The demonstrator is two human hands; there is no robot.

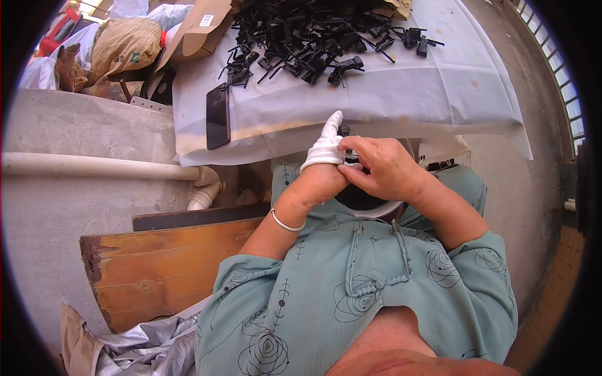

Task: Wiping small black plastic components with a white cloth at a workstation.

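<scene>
My left hand (325, 149) wears a white glove and is raised just past the table's near edge, one finger stretched outward. It is closed on a small black plastic part (343, 131), mostly covered by my hands. My bare right hand (389, 168) comes in from the right, thumb and index finger bent together around the same part, against the glove. Under my hands, between my knees, a round bucket with a pale rim (380, 212) holds something dark. A large heap of similar black plastic parts (307, 37) lies on the table beyond.
A white sheet (376, 103) covers the table. On its left lie a dark phone (217, 116) and an open cardboard box (197, 31). Farther left are sacks (125, 50), a pale pipe (94, 167) along the wall, and a wooden board (163, 269). Silvery sheeting (150, 341) lies lower left.
</scene>
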